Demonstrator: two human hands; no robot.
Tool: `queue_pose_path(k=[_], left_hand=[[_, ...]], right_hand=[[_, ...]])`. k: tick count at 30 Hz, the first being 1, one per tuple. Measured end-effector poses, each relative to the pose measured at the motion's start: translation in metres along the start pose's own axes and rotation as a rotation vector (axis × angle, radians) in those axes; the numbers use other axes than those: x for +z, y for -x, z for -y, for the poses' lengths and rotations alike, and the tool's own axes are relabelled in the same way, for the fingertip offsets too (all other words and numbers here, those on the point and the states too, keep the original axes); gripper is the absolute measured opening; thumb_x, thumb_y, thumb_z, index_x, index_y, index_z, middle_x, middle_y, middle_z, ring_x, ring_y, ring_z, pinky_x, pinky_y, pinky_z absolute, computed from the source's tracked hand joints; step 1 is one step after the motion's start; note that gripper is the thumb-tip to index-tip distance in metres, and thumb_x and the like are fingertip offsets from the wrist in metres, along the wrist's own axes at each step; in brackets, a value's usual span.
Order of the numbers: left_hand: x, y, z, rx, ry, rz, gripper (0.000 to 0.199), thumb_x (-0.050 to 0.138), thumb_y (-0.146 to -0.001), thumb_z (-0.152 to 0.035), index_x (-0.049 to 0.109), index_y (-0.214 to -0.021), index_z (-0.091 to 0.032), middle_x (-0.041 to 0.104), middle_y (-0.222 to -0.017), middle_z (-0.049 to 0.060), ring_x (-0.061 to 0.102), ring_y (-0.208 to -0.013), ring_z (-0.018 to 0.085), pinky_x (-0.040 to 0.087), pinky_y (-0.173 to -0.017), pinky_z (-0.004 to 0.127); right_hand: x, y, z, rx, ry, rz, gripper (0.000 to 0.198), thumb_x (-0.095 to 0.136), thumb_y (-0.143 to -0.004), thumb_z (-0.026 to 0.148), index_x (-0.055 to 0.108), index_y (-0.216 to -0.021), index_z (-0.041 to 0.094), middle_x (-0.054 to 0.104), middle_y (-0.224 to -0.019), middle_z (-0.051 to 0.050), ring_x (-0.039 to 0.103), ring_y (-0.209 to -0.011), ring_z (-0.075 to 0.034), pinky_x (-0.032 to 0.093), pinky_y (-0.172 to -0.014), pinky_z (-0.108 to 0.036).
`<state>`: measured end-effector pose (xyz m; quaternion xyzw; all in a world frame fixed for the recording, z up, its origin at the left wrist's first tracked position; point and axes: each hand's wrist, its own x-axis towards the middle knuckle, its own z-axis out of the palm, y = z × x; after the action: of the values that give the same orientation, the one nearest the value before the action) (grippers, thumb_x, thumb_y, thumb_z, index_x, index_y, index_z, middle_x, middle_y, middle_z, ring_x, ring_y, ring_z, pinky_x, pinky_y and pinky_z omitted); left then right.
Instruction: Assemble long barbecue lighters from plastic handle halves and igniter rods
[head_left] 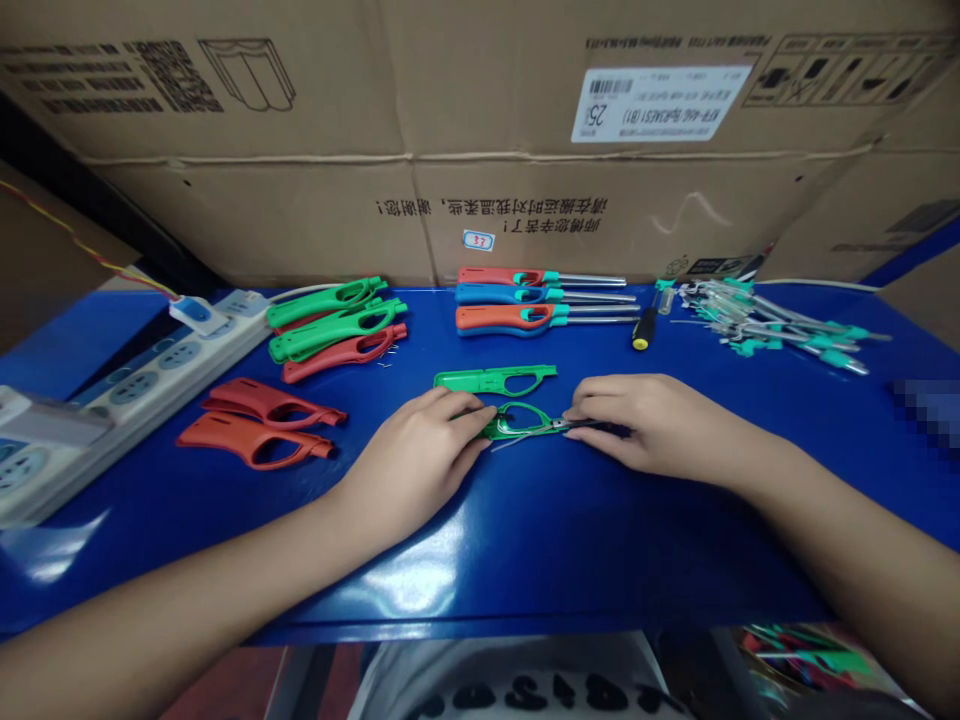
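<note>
Two hands at work over the blue table (465,590). Left hand (431,440) is narrowed to a fingertip pinch on the green handle shell (493,429), middle of the table, just in front of a second green shell half (471,382). Right hand (637,420) pinches a slim dark piece (596,425) at the shell's narrow right end; tool or part, we can't tell. A thin pale wire (511,442) sticks out on the near side of the shell.

To do this well, we'd keep the left pinch firm but light, shell flat, since thin plastic probably flexes or skids on this glossy top. We'd make small right-hand moves in line with the shell, and keep that loose wire off the rim, where it could get nipped. Fingers partly hide the contact, so seating is unclear to us.

Around: three long-nosed lighters, red (487,275), blue (487,293) and orange (487,318), lie side by side behind, screwdriver (643,330) to their right, then a heap of metal nozzle assemblies (757,315). Left side: orange shell (225,437), more shells, power strip (154,385).
</note>
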<state>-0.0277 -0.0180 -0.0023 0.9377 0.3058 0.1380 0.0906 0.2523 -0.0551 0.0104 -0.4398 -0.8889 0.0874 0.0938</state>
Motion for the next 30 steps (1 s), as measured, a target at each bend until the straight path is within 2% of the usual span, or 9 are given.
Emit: queue_pose_path(k=[3, 6, 11, 16, 21, 30], left_hand=[[0.004, 0.0, -0.002, 0.024, 0.107, -0.021, 0.027, 0.064, -0.095, -0.022, 0.069, -0.121, -0.016, 0.07, -0.111, 0.01, 0.064, -0.103, 0.025, 0.056, -0.093, 0.046], [0.01, 0.001, -0.007, 0.063, 0.201, -0.046, 0.027, 0.063, -0.097, -0.024, 0.069, -0.121, -0.017, 0.069, -0.11, 0.009, 0.063, -0.101, 0.023, 0.056, -0.091, 0.042], [0.016, 0.002, -0.013, 0.103, 0.257, -0.055, 0.029, 0.06, -0.099, -0.025, 0.067, -0.124, -0.015, 0.069, -0.109, 0.009, 0.062, -0.101, 0.022, 0.055, -0.091, 0.04], [0.02, 0.004, -0.01, 0.089, 0.264, -0.085, 0.04, 0.063, -0.097, -0.026, 0.06, -0.133, -0.01, 0.07, -0.113, 0.011, 0.063, -0.103, 0.023, 0.056, -0.094, 0.041], [0.02, 0.004, -0.01, 0.115, 0.242, -0.089, 0.033, 0.06, -0.099, -0.028, 0.064, -0.127, -0.013, 0.069, -0.112, 0.01, 0.062, -0.103, 0.023, 0.056, -0.094, 0.04], [0.018, 0.003, -0.013, 0.155, 0.165, -0.066, 0.031, 0.056, -0.101, -0.029, 0.066, -0.126, -0.014, 0.068, -0.109, 0.011, 0.062, -0.101, 0.022, 0.058, -0.09, 0.039]], right_hand=[[-0.001, 0.001, 0.006, 0.03, -0.04, -0.062, 0.024, 0.057, -0.098, 0.033, 0.072, -0.111, 0.019, 0.07, -0.106, -0.007, 0.069, -0.085, -0.017, 0.051, -0.074, -0.029], [0.005, -0.001, 0.014, 0.033, -0.046, -0.132, 0.022, 0.058, -0.098, 0.032, 0.071, -0.111, 0.021, 0.07, -0.107, -0.006, 0.068, -0.087, -0.016, 0.05, -0.072, -0.027], [0.019, -0.009, 0.022, 0.008, -0.022, -0.106, 0.018, 0.056, -0.099, 0.03, 0.071, -0.104, 0.021, 0.069, -0.1, -0.003, 0.067, -0.087, -0.016, 0.046, -0.069, -0.026], [0.022, -0.011, 0.02, -0.07, 0.024, -0.09, 0.023, 0.048, -0.102, 0.024, 0.069, -0.1, 0.018, 0.07, -0.097, -0.005, 0.065, -0.09, -0.017, 0.045, -0.073, -0.027], [0.019, -0.009, 0.02, -0.125, 0.137, -0.069, 0.025, 0.044, -0.1, 0.017, 0.069, -0.1, 0.017, 0.071, -0.098, -0.007, 0.062, -0.086, -0.018, 0.041, -0.071, -0.029], [0.02, -0.007, 0.024, -0.095, 0.253, -0.084, 0.023, 0.047, -0.1, 0.019, 0.07, -0.097, 0.018, 0.071, -0.095, -0.005, 0.062, -0.08, -0.017, 0.037, -0.067, -0.031]])
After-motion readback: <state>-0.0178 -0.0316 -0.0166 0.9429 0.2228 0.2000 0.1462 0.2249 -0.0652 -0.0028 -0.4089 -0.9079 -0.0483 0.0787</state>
